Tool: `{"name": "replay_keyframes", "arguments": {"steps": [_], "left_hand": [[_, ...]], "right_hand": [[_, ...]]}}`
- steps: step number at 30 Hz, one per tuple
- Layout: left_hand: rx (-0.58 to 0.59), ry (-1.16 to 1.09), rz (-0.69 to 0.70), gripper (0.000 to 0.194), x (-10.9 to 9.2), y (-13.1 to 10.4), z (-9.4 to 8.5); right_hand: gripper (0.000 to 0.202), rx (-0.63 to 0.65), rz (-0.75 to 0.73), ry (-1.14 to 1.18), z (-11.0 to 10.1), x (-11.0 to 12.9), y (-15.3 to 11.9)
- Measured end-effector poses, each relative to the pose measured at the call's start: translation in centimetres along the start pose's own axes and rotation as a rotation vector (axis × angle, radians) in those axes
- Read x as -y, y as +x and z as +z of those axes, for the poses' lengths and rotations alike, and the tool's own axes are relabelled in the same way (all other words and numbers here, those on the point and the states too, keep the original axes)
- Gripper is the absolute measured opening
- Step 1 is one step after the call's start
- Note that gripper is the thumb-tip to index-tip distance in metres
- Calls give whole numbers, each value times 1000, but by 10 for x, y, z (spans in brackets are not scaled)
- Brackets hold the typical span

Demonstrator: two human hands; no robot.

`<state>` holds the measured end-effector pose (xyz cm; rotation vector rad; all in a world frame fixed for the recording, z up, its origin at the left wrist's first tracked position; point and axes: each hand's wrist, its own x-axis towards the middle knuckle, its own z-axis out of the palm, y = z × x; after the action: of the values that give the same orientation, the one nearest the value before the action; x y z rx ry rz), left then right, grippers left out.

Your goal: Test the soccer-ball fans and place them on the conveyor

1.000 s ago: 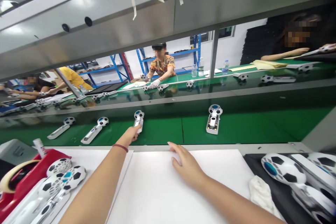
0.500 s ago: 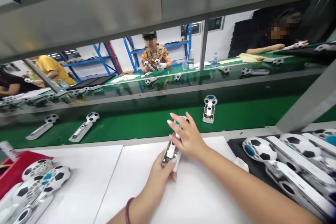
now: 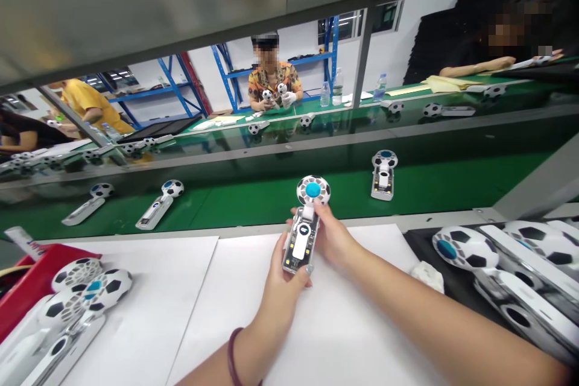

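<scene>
The green conveyor belt (image 3: 253, 208) runs beyond the white desk (image 3: 353, 325). Above the desk's far edge, the left hand (image 3: 283, 277) and right hand (image 3: 332, 238) are both closed on an open-backed handheld fan (image 3: 304, 226). Its exposed innards look easily smudged or knocked; a loose grip could drop it.

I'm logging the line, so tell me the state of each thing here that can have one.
Handheld fan: held upright, casing open, insides showing.
Left hand: gripping the fan's handle.
Right hand: holding its neck.
Fan on belt: lying flat, open.
Fans at left: lying flat.
</scene>
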<state>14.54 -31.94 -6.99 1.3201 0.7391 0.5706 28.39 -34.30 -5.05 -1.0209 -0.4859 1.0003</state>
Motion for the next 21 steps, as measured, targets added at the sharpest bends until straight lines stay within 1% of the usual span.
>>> {"name": "replay_keyframes", "arguments": {"steps": [1, 3, 5, 7, 9, 11, 13, 16, 19, 21], "left_hand": [[12, -9, 20, 81, -1, 0, 0], [43, -21, 57, 82, -2, 0, -1], [54, -18, 53, 80, -2, 1, -2], [33, -19, 26, 78, -2, 2, -3], [2, -19, 17, 75, -2, 3, -3], [-21, -5, 10, 71, -3, 4, -2], [-17, 24, -11, 65, -4, 3, -2], [18, 72, -26, 53, -5, 1, -3], [12, 99, -19, 44, -3, -1, -2], [-1, 117, -29, 42, -1, -2, -2]], "right_hand": [[57, 53, 104, 112, 4, -1, -3], [51, 123, 206, 177, 9, -2, -8], [48, 178, 242, 124, 9, -2, -13], [48, 234, 271, 54, 6, -2, -14], [49, 263, 266, 16, 4, -5, -13], [52, 265, 232, -18, 5, -8, -13], [55, 238, 181, -63, 8, -12, -13], [62, 181, 142, -150, 13, -15, -15], [68, 182, 149, -203, 15, -14, -16], [67, 209, 177, -180, 14, -15, -16]]}}
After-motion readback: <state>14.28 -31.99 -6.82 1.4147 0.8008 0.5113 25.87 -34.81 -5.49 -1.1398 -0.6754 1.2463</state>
